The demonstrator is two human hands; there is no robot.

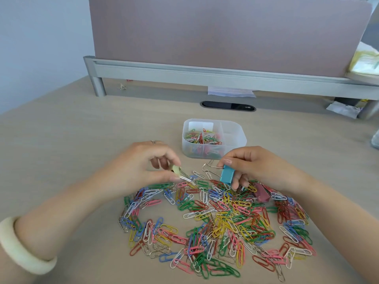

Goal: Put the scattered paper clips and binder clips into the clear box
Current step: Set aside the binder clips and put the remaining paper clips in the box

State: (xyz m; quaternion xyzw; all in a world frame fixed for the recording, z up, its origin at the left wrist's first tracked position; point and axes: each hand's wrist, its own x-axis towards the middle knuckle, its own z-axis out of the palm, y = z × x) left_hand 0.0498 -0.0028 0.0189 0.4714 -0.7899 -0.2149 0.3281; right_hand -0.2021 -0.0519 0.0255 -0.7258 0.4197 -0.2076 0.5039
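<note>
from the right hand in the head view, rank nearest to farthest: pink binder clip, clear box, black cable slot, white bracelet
From the right hand:
1. pink binder clip, just below it in the pile
2. clear box, just behind it
3. black cable slot, farther back on the desk
4. white bracelet, on the left wrist

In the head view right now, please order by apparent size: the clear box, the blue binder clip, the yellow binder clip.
1. clear box
2. blue binder clip, in the right hand
3. yellow binder clip, partly hidden by the left hand, so its rank is less sure
</note>
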